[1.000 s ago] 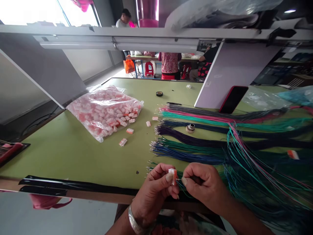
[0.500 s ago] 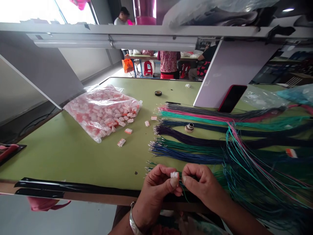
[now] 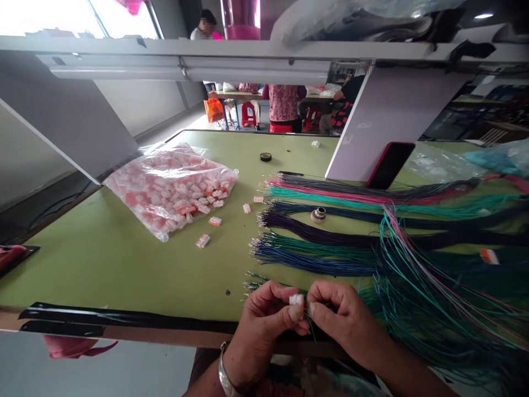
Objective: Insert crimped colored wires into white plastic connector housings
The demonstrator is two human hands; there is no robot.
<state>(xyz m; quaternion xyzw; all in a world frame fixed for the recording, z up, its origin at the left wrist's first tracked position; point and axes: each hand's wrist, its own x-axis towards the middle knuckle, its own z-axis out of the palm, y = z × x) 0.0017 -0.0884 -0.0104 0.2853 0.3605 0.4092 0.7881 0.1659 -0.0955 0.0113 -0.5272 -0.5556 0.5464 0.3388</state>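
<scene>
My left hand (image 3: 264,331) pinches a small white and orange wire connector (image 3: 296,300) between thumb and fingers, and a metal bangle (image 3: 225,379) circles that wrist. My right hand (image 3: 343,317) grips thin green wires (image 3: 311,322) at the connector's side, fingertips almost touching it. Long bundles of thin wire (image 3: 330,237) in green, blue, purple and pink lie to the right, with bare ends pointing left. A clear plastic bag of connectors (image 3: 169,190) sits farther left, and several loose connectors (image 3: 214,221) lie near it.
A black tape roll (image 3: 265,157), a metal ferrule (image 3: 318,215) and a red-edged phone (image 3: 390,165) stand on the green table (image 3: 124,275). A white shelf (image 3: 177,63) spans above the table. Beyond it, co-workers (image 3: 285,105) sit at another table.
The connector has turned in my left hand, now showing mostly white instead of orange. My hands have drawn slightly closer, and the view has drifted slightly, shifting the table leftward.
</scene>
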